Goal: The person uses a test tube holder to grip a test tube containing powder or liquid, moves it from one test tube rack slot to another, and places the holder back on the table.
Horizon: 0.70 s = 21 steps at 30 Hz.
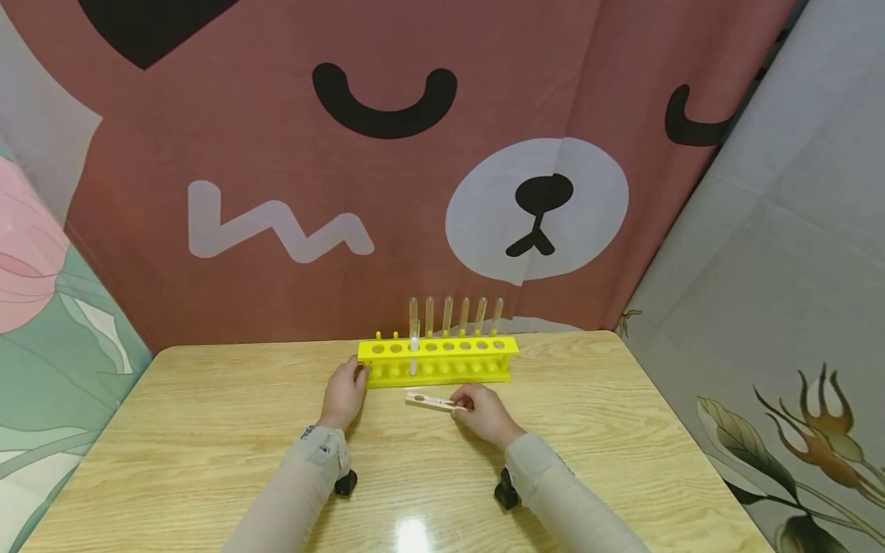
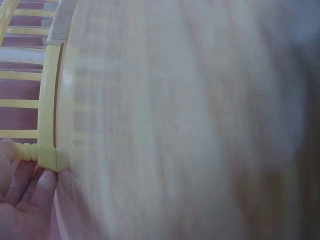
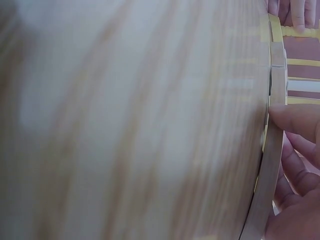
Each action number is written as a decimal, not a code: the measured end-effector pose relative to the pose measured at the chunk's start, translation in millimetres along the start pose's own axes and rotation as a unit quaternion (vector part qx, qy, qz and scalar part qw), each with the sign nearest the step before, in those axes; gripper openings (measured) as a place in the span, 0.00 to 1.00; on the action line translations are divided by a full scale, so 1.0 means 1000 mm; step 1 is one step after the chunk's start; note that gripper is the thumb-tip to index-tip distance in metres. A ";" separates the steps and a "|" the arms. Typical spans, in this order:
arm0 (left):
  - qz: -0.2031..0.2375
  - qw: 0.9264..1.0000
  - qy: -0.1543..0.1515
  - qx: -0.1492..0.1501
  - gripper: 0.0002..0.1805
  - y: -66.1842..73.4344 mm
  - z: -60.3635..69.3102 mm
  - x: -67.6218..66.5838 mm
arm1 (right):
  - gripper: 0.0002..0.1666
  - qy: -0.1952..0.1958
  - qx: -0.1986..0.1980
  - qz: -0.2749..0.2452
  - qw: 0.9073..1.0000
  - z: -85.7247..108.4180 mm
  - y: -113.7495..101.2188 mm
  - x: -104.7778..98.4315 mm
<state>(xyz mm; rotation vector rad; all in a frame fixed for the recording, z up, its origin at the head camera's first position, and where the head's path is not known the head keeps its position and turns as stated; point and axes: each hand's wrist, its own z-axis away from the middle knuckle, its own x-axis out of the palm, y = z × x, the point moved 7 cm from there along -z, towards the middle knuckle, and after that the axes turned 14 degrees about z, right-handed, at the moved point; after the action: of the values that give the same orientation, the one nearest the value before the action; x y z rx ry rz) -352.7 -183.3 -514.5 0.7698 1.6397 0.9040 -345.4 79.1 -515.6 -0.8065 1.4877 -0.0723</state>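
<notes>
A yellow test tube rack [image 1: 442, 379] stands near the table's back edge. My left hand [image 1: 343, 393] grips its left end, thumb by the end post and fingers at the base [image 2: 48, 100] in the left wrist view. One upright test tube [image 1: 414, 335] with something white in it sits in a hole left of the middle. Several clear tubes [image 1: 448, 315] stand upside down along the rack's back. In front of the rack, my right hand [image 1: 484, 415] pinches the right end of a wooden test tube holder [image 1: 430, 401], which lies level, low over or on the table.
The wood-grain table [image 1: 228, 445] runs up to a reddish curtain [image 1: 276, 299] close behind the rack. A pale flowered curtain [image 1: 747, 307] hangs along the right side, and a green and pink one [image 1: 62, 361] on the left.
</notes>
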 end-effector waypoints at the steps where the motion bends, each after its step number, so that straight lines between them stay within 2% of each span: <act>1: 0.000 1.000 0.000 0.000 0.14 0.000 0.000 0.000 | 0.06 -0.001 0.001 0.001 1.000 0.000 0.000 0.000; 21: 0.006 1.000 0.009 0.012 0.15 0.003 0.001 -0.001 | 0.09 -0.003 -0.010 -0.005 1.000 0.004 -0.001 -0.010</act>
<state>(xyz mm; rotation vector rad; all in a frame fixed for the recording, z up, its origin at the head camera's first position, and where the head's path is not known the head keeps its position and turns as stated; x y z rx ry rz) -351.5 -182.3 -511.1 0.7912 1.6654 0.9031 -342.8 85.5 -506.8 -0.8297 1.4818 -0.0618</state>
